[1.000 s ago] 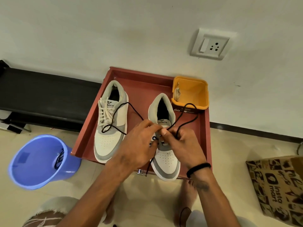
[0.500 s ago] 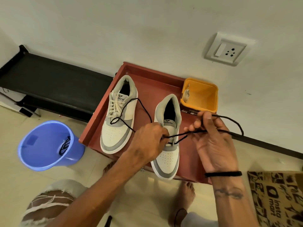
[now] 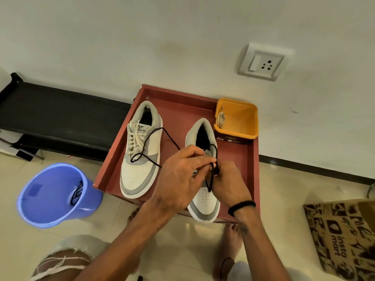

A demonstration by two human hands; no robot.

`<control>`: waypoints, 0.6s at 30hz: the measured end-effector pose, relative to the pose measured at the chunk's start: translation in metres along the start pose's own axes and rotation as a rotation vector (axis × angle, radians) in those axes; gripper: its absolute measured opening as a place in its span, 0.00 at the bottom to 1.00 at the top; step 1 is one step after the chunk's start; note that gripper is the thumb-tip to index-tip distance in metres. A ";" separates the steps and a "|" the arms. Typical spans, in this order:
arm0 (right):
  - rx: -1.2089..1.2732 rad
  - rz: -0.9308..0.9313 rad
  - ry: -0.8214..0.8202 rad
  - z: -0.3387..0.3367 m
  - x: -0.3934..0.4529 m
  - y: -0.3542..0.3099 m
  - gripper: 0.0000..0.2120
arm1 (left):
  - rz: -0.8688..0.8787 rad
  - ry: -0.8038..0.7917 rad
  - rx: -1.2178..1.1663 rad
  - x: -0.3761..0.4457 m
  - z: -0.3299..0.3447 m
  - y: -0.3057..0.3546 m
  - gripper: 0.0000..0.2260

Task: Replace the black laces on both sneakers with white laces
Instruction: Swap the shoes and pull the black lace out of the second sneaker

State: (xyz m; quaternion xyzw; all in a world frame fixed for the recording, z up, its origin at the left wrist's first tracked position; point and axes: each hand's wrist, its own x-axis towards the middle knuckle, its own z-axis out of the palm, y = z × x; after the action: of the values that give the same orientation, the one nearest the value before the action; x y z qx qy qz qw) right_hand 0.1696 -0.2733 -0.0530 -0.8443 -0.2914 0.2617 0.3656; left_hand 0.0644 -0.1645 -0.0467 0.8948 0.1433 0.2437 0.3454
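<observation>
Two white-and-grey sneakers stand on a red tray (image 3: 235, 159). The left sneaker (image 3: 140, 159) carries white laces. The right sneaker (image 3: 204, 201) is partly hidden under both hands. A black lace (image 3: 160, 138) runs from that shoe and loops across the left sneaker. My left hand (image 3: 180, 179) pinches the black lace over the right sneaker's tongue. My right hand (image 3: 229, 183) grips the same lace close beside it, a short loop standing between the two hands. A white lace (image 3: 221, 118) lies in the orange box (image 3: 243, 126).
A blue bucket (image 3: 54, 195) with a black lace inside stands on the floor to the left. A black bench (image 3: 60, 114) runs along the wall. A printed paper bag (image 3: 345, 236) sits at the right. My knee and bare feet are below the tray.
My right hand, which had drawn the black lace out to the right half a second ago, has come back against my left hand over the right sneaker.
</observation>
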 end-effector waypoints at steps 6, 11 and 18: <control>0.184 0.001 -0.021 0.003 0.001 0.002 0.10 | -0.172 -0.197 0.096 0.004 -0.002 -0.024 0.21; 0.559 0.082 -0.056 -0.005 -0.005 -0.009 0.09 | -0.190 -0.280 0.255 -0.003 -0.001 -0.024 0.19; 0.851 0.136 0.115 -0.043 -0.011 -0.007 0.09 | -0.275 -0.250 0.271 0.001 0.002 -0.028 0.12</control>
State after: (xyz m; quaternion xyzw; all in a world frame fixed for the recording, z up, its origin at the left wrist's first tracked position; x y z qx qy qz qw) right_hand 0.1880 -0.2970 -0.0193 -0.6488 -0.0803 0.3347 0.6786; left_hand 0.0637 -0.1448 -0.0673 0.9284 0.2515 0.0601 0.2670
